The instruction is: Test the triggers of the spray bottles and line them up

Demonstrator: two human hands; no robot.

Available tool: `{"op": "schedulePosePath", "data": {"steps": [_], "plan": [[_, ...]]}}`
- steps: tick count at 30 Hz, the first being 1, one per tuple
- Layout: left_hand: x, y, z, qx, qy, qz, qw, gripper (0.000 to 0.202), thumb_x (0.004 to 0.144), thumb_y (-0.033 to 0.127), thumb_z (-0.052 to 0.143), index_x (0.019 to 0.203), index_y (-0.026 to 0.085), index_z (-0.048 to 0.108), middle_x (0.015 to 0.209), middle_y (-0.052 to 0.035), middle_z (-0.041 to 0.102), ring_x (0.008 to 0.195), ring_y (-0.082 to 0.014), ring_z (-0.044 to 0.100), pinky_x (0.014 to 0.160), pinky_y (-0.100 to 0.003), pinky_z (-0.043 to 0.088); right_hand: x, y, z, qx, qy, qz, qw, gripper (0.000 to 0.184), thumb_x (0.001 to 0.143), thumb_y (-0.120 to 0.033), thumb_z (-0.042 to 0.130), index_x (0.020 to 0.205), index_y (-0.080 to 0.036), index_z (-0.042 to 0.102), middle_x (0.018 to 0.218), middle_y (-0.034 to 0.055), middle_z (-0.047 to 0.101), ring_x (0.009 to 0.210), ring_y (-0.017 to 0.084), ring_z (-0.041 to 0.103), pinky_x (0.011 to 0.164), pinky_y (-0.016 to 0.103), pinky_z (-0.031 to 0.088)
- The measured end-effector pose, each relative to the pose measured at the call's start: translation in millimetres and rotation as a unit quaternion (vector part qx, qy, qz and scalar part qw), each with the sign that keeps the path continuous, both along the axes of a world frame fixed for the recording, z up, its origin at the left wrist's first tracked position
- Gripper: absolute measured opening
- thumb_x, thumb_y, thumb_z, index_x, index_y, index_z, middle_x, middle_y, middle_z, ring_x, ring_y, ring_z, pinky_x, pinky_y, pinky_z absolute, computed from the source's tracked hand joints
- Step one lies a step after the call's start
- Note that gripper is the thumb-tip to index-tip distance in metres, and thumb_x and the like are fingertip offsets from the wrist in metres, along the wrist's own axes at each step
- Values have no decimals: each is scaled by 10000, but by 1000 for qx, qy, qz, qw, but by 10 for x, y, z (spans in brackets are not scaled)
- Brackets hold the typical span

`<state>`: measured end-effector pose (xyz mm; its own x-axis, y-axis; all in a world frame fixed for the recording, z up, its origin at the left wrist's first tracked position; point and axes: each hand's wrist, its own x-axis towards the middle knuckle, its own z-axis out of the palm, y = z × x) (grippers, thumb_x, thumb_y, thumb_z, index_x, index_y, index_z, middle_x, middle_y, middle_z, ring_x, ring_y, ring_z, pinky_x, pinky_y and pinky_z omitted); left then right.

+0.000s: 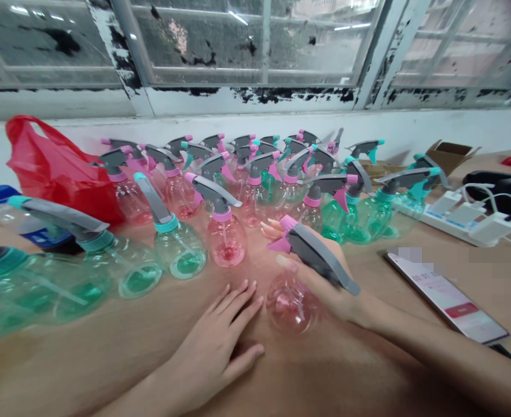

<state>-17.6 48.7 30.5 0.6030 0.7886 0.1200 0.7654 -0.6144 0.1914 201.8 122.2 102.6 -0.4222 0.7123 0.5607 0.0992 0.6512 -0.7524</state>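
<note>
A clear pink spray bottle (pixel 292 307) stands on the wooden table (pixel 120 365) in front of me. Its grey spray head with pink nozzle and trigger points left, away from my wrist. Around its neck, just under the head, my right hand (pixel 335 298) is closed, the fingers partly hidden behind the bottle. My left hand (pixel 220 333) lies flat on the tabletop to the left, fingers stretched out, a little apart from the bottle and holding nothing. Just beyond my left fingertips stands another pink spray bottle (pixel 226 240), and beside it a green spray bottle (pixel 179 252).
Several more pink and green spray bottles crowd the table towards the window (pixel 250 46). A red plastic bag (pixel 64 174) and a blue-capped drink bottle (pixel 42 231) are at left. At right lie a phone (pixel 446 295), a power strip (pixel 446 223) with chargers, and a cardboard box (pixel 450 155).
</note>
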Motion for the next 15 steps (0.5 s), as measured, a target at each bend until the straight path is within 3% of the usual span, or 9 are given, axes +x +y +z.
{"op": "schedulePosePath", "data": {"steps": [6, 11, 15], "plan": [[-5, 5, -16, -4, -7, 5, 1000, 581, 961, 414, 536, 1472, 200, 363, 1529, -109, 363, 1376, -298, 381, 1117, -516, 316, -11, 5, -17, 7, 25, 4, 1000, 161, 865, -215, 573, 768, -240, 447, 639, -59, 335, 523, 106, 314, 507, 268, 353], [-9, 10, -17, 0, -7, 1, 1000, 581, 963, 428, 530, 1467, 187, 369, 1529, -116, 361, 1381, -296, 373, 1120, -514, 311, -2, 22, 12, -7, 0, 16, 1000, 45, 895, -239, 535, 852, -230, 527, 647, -45, 439, 542, 113, 393, 517, 270, 365], [-3, 4, 3, 1, 1, 2, 1000, 581, 969, 434, 524, 1465, 173, 369, 1528, -119, 363, 1387, -292, 363, 1117, -515, 315, 17, 34, 61, -4, -19, 17, 1000, 145, 894, -217, 544, 761, -215, 485, 663, -44, 453, 576, 104, 417, 533, 256, 366]]}}
